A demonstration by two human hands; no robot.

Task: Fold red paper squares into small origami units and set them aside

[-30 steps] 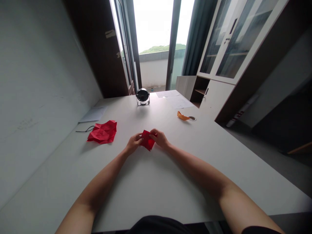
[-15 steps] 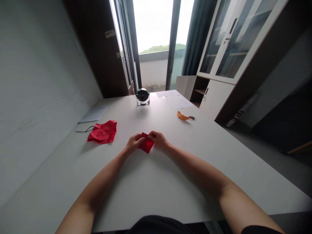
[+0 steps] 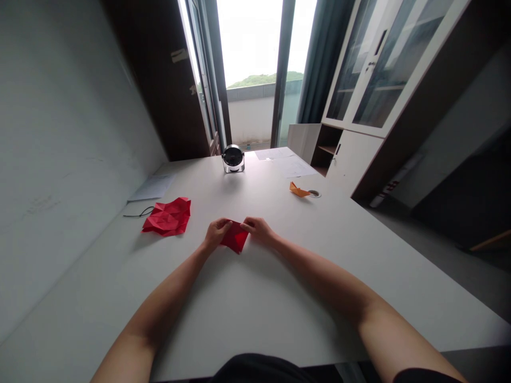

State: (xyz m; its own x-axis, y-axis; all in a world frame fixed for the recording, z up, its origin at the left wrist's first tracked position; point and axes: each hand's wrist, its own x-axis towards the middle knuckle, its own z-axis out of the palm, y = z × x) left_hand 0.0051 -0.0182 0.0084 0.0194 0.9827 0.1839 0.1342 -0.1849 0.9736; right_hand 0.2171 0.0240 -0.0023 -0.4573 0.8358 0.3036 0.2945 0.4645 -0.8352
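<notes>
A small folded piece of red paper (image 3: 236, 238) is held between my two hands above the middle of the white table. My left hand (image 3: 216, 232) pinches its upper left edge, the thumb lying on the near face. At its upper right corner, my right hand (image 3: 256, 229) grips with thumb and fingers. One corner of the paper points down toward me. The fingertips behind the paper are hidden. To the left lies a larger creased sheet of red paper (image 3: 168, 217), opened out and uneven.
A folded orange paper shape (image 3: 298, 190) sits beside a round cable hole (image 3: 314, 193) at the right. A round black device on a metal stand (image 3: 233, 158) is at the back. White papers (image 3: 293, 164) lie far right, others (image 3: 153, 187) left, near a black cord (image 3: 139, 214).
My left hand has shifted slightly left and down. The red paper has turned and its top edge now spans wider between my hands, which are slightly farther apart.
</notes>
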